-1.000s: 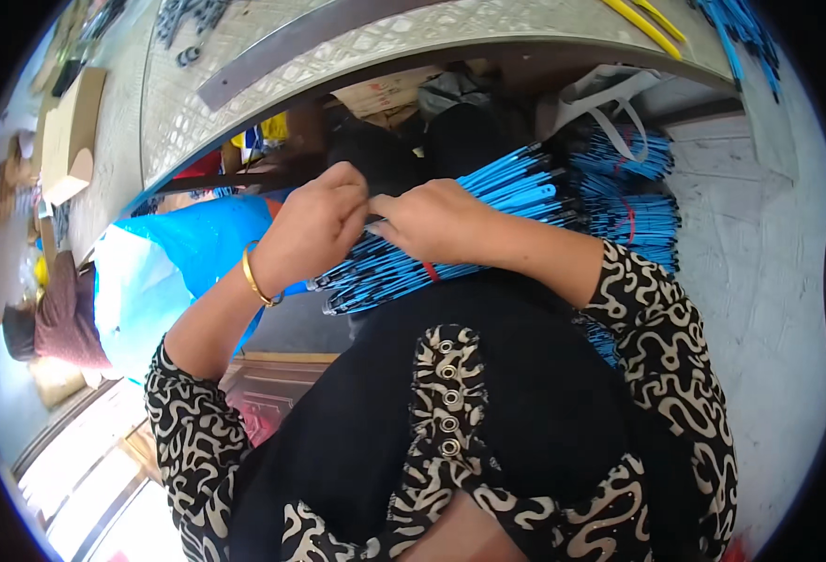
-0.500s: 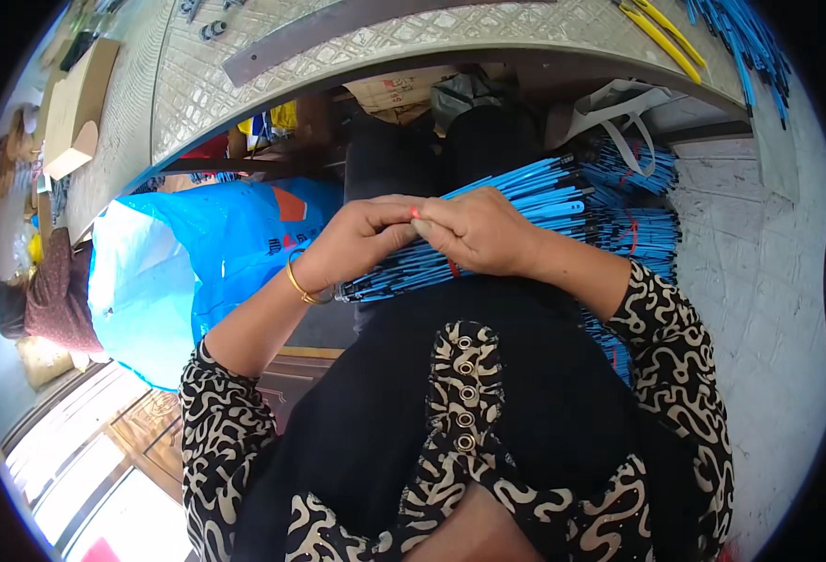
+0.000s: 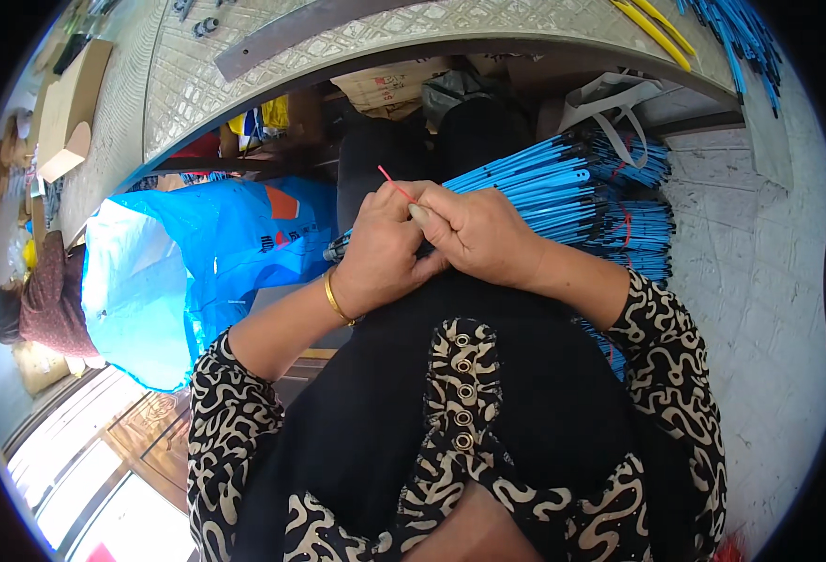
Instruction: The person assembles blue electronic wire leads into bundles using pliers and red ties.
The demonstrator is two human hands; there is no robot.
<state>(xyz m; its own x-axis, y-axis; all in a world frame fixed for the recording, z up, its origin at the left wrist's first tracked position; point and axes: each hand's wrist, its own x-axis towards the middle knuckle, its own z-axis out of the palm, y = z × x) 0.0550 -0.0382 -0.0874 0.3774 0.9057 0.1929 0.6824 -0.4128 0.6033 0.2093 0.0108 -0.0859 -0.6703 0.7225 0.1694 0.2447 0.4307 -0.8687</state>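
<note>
A thick bundle of thin blue rods with black ends (image 3: 544, 187) lies across my lap, its left end showing past my left wrist. Over the bundle my two hands meet. My right hand (image 3: 488, 234) is closed, thumb and fingertip pinching a thin red tie (image 3: 387, 175) whose loose end sticks up to the left. Pressed against it, my left hand (image 3: 382, 245) is curled into a fist on top of the rods; what its fingers hold is hidden.
More tied bundles of blue rods (image 3: 642, 239) are stacked at my right. A big blue bag (image 3: 230, 248) stands open at my left. Ahead is a table (image 3: 328, 51) bearing a metal strip (image 3: 282, 44), yellow-handled pliers (image 3: 661, 33) and loose blue rods (image 3: 741, 42). A person (image 3: 52, 290) sits far left.
My left hand has turned from a pinch into a fist and come slightly nearer me. More of the red tie now shows above the hands. The bundle stays on my lap.
</note>
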